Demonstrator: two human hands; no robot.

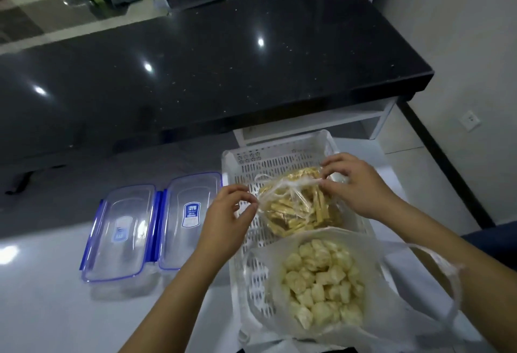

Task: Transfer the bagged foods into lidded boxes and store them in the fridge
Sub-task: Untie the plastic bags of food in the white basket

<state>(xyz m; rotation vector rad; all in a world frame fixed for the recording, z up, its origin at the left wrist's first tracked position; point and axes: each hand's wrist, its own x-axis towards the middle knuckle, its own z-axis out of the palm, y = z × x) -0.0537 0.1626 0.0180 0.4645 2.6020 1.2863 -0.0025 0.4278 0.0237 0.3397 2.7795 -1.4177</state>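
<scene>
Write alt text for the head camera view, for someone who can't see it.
A person's left hand and right hand pinch the tied top of a clear bag of yellow food strips in a white slotted basket. An open bag of pale food chunks lies nearer in the basket; two clear lidded boxes with blue clips sit to its left.

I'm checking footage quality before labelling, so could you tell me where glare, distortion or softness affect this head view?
Head view: bright ceiling-light glare spots dot the black counter and the white table; wide-angle distortion bows the counter edges; the whole frame is slightly soft, so the label print on the clear boxes is unreadable; both bags in the white basket and the left hand and right hand are evenly lit.
</scene>
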